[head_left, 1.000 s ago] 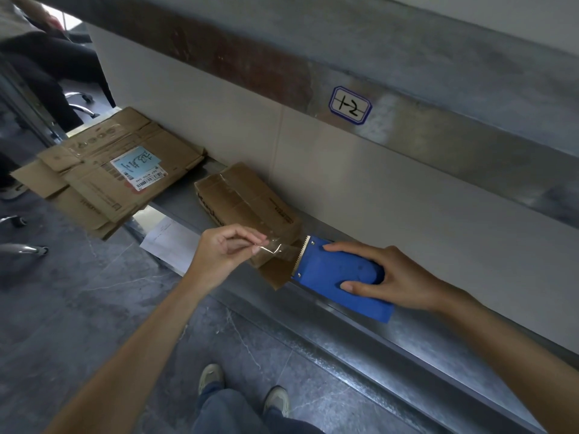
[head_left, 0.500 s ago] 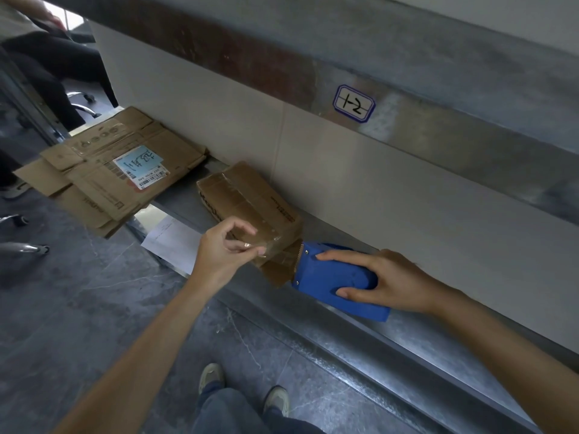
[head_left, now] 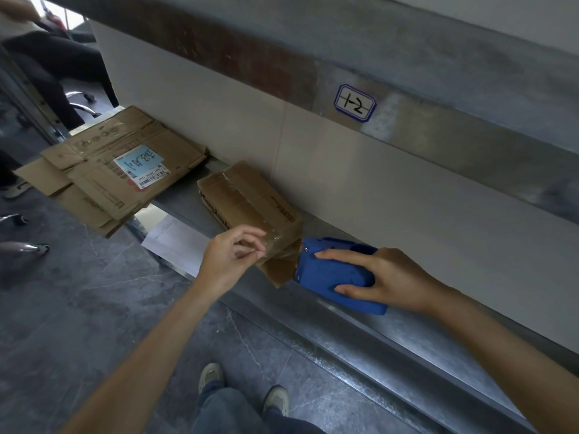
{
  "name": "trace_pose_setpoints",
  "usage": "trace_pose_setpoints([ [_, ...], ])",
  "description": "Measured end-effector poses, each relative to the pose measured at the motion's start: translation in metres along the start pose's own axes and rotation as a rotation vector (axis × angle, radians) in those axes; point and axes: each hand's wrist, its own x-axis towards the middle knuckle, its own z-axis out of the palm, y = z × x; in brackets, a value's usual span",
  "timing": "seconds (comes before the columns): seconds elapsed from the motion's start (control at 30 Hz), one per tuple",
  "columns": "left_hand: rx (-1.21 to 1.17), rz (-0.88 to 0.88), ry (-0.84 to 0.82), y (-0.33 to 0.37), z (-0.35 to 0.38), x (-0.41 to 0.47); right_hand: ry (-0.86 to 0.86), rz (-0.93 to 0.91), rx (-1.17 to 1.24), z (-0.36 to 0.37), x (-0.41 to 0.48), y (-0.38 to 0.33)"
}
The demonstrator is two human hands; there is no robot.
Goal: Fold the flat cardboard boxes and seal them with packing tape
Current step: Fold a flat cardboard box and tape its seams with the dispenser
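Lying on a narrow metal ledge [head_left: 360, 311] against a pale wall, a small folded cardboard box [head_left: 247, 198] was the object being sealed; clear packing tape ran along its top seam and over its near end, where one brown flap [head_left: 277, 270] hung loose below. The left hand [head_left: 227, 261] was at that near corner, thumb and forefinger closed together in a pinch on the clear tape [head_left: 272, 245]. The right hand [head_left: 385, 280] gripped a blue tape dispenser [head_left: 332, 270], fingers wrapped over its body, with the dispenser's front edge touching the box's loose flap. A stack of flat cardboard boxes [head_left: 109, 170], the topmost bearing a blue shipping label [head_left: 139, 166], rested farther left along the ledge, apart from the small box and overhanging the floor. A white sheet of paper [head_left: 170, 241] lay beneath the ledge edge. A handwritten tag [head_left: 355, 103] reading "1-2" was fixed to the metal rail above. The person's shoes [head_left: 211, 375] stood on the grey floor.
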Motion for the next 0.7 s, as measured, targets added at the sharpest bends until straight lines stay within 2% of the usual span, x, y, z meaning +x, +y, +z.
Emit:
trace_pose_setpoints([
  [0.23,-0.133,-0.056,0.056,-0.004,0.002,0.002,-0.04,0.005,-0.007,0.0,0.004,-0.001],
  [0.4,-0.074,-0.047,0.074,-0.006,0.003,-0.001,-0.097,-0.006,0.052,0.001,0.011,-0.003],
  [0.57,-0.031,0.0,0.173,-0.009,0.003,-0.01,-0.128,-0.01,0.041,-0.002,0.015,0.001],
  [0.7,-0.071,-0.05,0.27,-0.02,-0.001,-0.02,-0.137,-0.025,0.006,-0.002,0.01,0.012],
])
